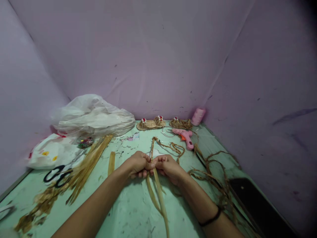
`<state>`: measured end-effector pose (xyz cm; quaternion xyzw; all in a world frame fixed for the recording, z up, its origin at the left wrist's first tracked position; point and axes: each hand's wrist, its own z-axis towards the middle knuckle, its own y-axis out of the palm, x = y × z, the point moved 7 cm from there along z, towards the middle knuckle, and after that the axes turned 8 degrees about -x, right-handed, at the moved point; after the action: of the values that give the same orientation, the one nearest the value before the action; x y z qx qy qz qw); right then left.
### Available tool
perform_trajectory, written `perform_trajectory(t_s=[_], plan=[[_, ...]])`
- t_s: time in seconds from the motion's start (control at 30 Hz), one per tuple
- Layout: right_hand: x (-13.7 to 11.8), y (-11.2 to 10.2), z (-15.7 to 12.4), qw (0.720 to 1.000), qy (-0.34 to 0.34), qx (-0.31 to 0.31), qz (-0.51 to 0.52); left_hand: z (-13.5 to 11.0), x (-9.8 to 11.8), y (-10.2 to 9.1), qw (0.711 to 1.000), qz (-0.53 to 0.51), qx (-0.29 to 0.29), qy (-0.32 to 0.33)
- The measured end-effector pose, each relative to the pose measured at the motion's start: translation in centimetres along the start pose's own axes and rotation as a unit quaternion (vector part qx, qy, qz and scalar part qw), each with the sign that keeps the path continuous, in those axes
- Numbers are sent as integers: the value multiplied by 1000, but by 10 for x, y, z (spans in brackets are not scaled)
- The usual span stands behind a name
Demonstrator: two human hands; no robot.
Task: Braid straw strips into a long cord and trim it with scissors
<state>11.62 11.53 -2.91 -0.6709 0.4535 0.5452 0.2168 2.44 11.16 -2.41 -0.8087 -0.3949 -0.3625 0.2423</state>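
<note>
My left hand (137,164) and my right hand (168,167) meet at the middle of the green table (133,211), both pinched on a braid of dried leaf strips (152,150). The plaited part runs away from my fingers toward the back. Loose flat strips (158,198) trail from my fingers toward me. A black band sits on my right wrist.
A bundle of dried strips (86,165) and black scissors (57,173) lie at the left, with plastic bags (94,115) behind. Two small woven sandals (151,123), a pink glue gun (184,136) and a pink spool (198,115) stand at the back. Finished braids (213,168) and a dark phone (250,198) lie right.
</note>
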Motion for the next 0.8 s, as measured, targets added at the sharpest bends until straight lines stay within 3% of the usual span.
perform_trajectory(t_s=[0.07, 0.17, 0.33, 0.57, 0.8], plan=[[-2, 2, -1, 1000, -7, -25, 5, 1, -1, 3, 999, -37, -19, 9], [-2, 2, -2, 999, -8, -41, 14, 2, -4, -1, 999, -45, 0, 3], [2, -5, 1, 1000, 6, 3, 2, 1, -4, -6, 1000, -24, 16, -7], [1, -3, 1, 998, 2, 31, -59, -6, 3, -5, 999, -33, -22, 19], [-3, -8, 2, 976, -42, 65, -202, -10, 6, -7, 997, 41, 66, -6]])
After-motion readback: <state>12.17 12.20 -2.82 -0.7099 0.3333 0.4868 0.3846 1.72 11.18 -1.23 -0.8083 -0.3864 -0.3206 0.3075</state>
